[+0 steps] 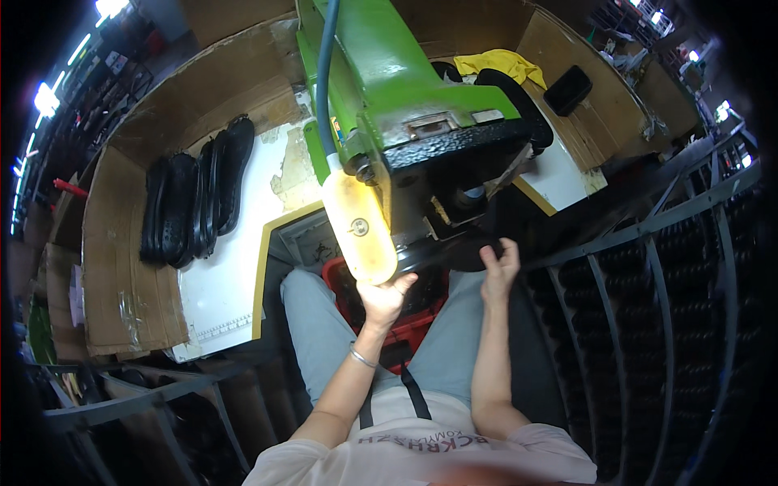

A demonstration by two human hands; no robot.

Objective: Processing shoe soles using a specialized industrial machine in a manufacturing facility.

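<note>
A black shoe sole spans the space between my two hands, under the head of a green machine. My left hand grips its left end with the thumb on top; the yellow-lit lamp housing hides part of the fingers. The sole's right end is in my right hand, thumb and fingers closed round the edge. The sole lies close to the machine's dark working part, and I cannot tell whether they touch.
Several black soles stand in a row on the white table at left, inside cardboard walls. A red bin sits between my knees. Metal racks flank me. A yellow cloth and a black flat object lie back right.
</note>
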